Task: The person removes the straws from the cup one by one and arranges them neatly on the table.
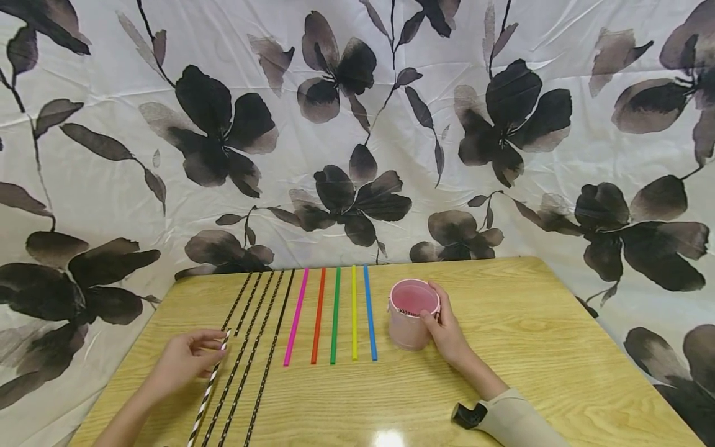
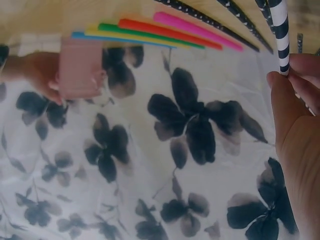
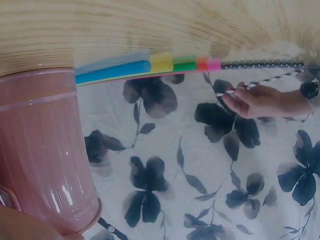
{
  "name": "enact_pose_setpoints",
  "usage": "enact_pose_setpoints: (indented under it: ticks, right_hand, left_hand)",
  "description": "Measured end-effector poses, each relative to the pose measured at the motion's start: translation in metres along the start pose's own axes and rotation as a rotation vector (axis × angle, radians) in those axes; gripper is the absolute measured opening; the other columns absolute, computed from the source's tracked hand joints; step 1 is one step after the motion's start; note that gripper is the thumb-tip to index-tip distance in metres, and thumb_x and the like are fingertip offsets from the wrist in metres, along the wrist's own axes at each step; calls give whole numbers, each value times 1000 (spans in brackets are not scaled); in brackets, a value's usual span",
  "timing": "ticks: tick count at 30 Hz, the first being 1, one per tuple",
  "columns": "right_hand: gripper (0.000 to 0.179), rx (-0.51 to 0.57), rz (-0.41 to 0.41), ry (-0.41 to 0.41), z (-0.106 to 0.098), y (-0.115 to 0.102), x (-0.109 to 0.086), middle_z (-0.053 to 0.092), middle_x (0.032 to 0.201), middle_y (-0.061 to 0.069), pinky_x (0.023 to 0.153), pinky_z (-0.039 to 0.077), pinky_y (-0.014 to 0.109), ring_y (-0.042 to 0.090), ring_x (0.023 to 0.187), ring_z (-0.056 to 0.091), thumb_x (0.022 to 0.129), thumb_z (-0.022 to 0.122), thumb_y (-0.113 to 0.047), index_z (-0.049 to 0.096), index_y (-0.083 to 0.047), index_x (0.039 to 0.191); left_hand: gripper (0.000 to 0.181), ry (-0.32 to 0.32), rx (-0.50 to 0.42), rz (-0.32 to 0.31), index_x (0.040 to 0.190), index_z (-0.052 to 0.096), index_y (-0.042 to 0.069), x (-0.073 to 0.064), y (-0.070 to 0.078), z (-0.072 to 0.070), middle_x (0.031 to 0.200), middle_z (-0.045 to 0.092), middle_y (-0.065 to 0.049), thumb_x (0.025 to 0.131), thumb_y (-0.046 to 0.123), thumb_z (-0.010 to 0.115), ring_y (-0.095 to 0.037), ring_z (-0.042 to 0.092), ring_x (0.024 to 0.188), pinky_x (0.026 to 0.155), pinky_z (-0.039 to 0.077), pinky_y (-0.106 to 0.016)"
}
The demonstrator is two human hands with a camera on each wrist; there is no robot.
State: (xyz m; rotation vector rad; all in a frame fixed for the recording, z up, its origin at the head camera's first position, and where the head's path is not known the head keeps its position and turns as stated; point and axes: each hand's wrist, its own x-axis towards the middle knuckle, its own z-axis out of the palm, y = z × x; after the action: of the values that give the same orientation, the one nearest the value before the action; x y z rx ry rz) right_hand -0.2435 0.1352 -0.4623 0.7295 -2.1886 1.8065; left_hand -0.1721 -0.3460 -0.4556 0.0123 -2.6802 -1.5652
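My left hand (image 1: 181,361) pinches a black-and-white striped straw (image 1: 204,400) near its far end, at the left of the table. In the left wrist view the thumb and fingers close on the striped straw (image 2: 282,35). Beside that hand lie several black straws with pale dots (image 1: 244,363). My right hand (image 1: 450,336) grips the right side of a small pink bucket (image 1: 404,332), which stands upright. Only a few fingers show beside the bucket (image 3: 47,150) in the right wrist view. No straw is visible inside the bucket.
Between the dotted straws and the bucket lie a pink straw (image 1: 295,320), red straw (image 1: 318,320), green straw (image 1: 335,320), yellow straw (image 1: 354,316) and blue straw (image 1: 370,316), side by side. Behind the wooden table (image 1: 536,347) hangs a floral cloth (image 1: 424,217).
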Motion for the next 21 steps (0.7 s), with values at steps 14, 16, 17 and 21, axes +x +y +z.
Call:
enact_pose_setpoints:
  ticks: [14, 16, 17, 21]
  right_hand:
    - [56, -27, 8, 11, 1, -9, -2, 33, 130, 25, 97, 24, 52, 37, 119, 32, 89, 45, -4, 18, -8, 138]
    - [56, -25, 3, 11, 1, -10, -2, 33, 130, 25, 97, 23, 53, 37, 120, 31, 89, 45, -4, 18, -6, 138]
    - [56, -22, 1, 10, 0, -10, -2, 33, 130, 25, 97, 22, 53, 37, 120, 31, 89, 45, -3, 18, -6, 138]
    - [56, -20, -1, 9, 0, -10, -2, 33, 131, 25, 97, 22, 53, 36, 120, 31, 89, 45, -4, 17, -5, 138]
  left_hand:
    - [36, -9, 121, -68, 108, 60, 2, 6, -10, 6, 88, 61, -10, 74, 8, 70, -19, 58, 62, 47, 50, -33]
    - [35, -9, 130, -72, 107, 60, 2, 7, -11, 7, 87, 61, -10, 74, 8, 69, -19, 58, 62, 47, 50, -32]
    - [35, -9, 133, -75, 107, 60, 2, 8, -12, 8, 86, 61, -10, 74, 8, 70, -19, 58, 62, 47, 50, -32]
    - [36, -9, 151, -84, 107, 60, 2, 8, -15, 10, 84, 61, -8, 73, 9, 71, -19, 57, 62, 47, 49, -31]
